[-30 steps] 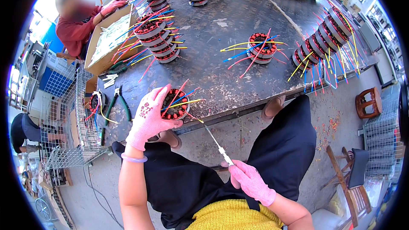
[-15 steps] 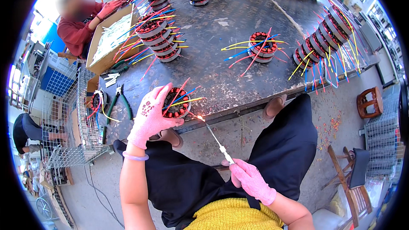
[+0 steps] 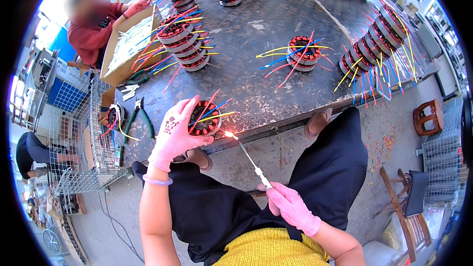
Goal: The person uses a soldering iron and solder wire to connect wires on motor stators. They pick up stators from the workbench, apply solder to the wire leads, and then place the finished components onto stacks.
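Left hand (image 3: 173, 135) gripping a wired motor coil (image 3: 204, 118) at the surface (image 3: 276, 83) edge, right hand (image 3: 290, 207) closing around a thin rod (image 3: 249, 155), its glowing tip touching the coil's wires

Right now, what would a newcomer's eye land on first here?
The small flame at the tip of a long lighter, held in the right hand at the table's near edge. It meets a motor stator bristling with coloured wires, steadied by the left hand. Stacks of stators stand behind.

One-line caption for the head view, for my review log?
Left hand steadies a wound motor coil at the table edge; right hand holds a lit long-nosed lighter beside it.
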`<state>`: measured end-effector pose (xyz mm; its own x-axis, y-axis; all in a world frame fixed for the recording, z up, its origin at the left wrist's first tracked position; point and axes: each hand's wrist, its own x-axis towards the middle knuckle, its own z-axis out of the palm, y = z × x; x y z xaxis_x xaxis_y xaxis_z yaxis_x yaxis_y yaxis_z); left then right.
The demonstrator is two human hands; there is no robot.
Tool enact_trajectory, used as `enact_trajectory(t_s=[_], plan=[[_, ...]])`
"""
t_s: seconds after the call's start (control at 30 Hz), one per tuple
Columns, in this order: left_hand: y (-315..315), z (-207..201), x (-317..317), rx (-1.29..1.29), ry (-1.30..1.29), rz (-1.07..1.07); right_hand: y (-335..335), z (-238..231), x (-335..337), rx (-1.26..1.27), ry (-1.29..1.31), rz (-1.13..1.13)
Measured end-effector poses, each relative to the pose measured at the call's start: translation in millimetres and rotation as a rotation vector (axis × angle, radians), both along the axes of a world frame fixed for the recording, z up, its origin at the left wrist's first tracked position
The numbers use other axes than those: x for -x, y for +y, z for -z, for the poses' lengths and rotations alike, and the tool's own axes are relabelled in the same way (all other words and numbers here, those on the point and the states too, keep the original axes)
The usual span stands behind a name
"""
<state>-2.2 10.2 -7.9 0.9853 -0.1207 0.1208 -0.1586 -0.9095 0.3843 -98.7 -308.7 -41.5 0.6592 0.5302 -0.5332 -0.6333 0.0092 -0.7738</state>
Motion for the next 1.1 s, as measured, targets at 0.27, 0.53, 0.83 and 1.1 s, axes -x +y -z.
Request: enact_trajectory(t_s=[0.27,0.53,0.83,1.1], plan=[[3.4,3.2,0.0,-0.002,-0.005,0.006,0.9,1.2,0.8,0.020,-0.004,0.003],[3.0,4.4,0.1,-0.009,0.002,-0.003,1.3,-2.0,0.9,-0.008,0.019,0.023],[5.2,7.6,-0.5,-0.005,-0.024,0.018,1.7,-4.9,-1.1,0.058,-0.033,-0.021],[4.2,6.6,-0.2,-0.005,-0.027,0.019,0.9,-5.8,-1.0,0.044,-0.009,-0.014]])
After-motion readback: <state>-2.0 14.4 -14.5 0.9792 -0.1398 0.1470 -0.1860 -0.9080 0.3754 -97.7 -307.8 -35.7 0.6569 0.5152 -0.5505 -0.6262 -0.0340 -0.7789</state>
